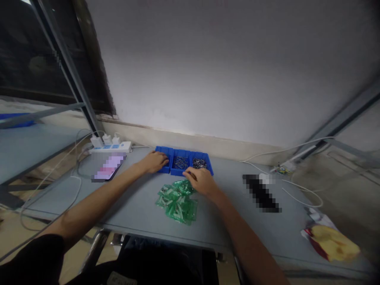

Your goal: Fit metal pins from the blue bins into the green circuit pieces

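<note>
The left grip (156,161) lies over the left blue bin (164,149), its fingers bent loosely and partly covering this bin; whether they have hold of anything, I cannot tell. The right grip (202,181) is half curled, with the thumb close to the forefinger, and here also I cannot tell if a small piece is between them. Just beyond the right grip stand the middle blue bin (177,172) and the right blue bin (210,164), both with small metal pieces (180,162) inside. Nearer to the body than the right grip, and a little to its left, a pile of green bags (178,204) lies on the worktop (133,208), with white and metallic parts visible through the plastic. To the left of the left grip are a lit phone (109,166) and, behind it, a white power strip (126,147). Well to the right of the right grip lies a blurred black object (261,194), and farther, a yellow and red item (332,241).
</note>
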Motion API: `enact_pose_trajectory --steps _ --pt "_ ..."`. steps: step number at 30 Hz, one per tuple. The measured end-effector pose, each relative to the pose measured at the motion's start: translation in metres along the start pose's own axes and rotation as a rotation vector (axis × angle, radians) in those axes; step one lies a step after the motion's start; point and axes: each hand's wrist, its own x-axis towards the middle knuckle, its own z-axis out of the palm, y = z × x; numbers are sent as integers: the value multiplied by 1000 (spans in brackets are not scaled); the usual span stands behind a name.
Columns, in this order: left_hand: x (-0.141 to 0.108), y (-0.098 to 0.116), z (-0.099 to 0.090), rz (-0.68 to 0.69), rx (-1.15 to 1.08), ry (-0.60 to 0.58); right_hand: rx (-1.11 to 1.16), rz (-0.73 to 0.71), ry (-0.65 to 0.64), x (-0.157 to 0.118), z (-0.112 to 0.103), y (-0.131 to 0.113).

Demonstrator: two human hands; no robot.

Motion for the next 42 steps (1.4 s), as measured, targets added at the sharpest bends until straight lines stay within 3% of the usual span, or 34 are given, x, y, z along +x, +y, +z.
enact_pose_trajectory --steps 2,5,9,12,16,21,26,30,38,42 --pt "4 -5 5 -9 29 -44 -90 -24 -172 -1 -1 4" --pt "3 -8 6 -9 -11 -27 -167 -10 -277 -3 -2 5" --pt "-13 12 -7 96 -85 119 -168 -14 -269 -3 -3 3" --pt "-40 37 -18 195 -153 197 -132 -22 -228 -3 -4 1" --pt "-84 62 -25 308 -292 -26 -96 -43 -182 -3 -5 -1" --pt "-118 86 -18 347 -332 -63 -50 -50 -168 -3 -1 -3" --pt "-115 104 -2 402 -150 0 -37 -68 -187 -3 1 -3" --pt "-106 102 9 443 -81 -31 -54 -34 -236 -2 -4 -4" --pt "-109 91 25 329 -192 52 -122 9 -358 -5 -5 -6" --pt "-111 85 25 296 -325 29 -121 35 -375 -4 -3 -5"
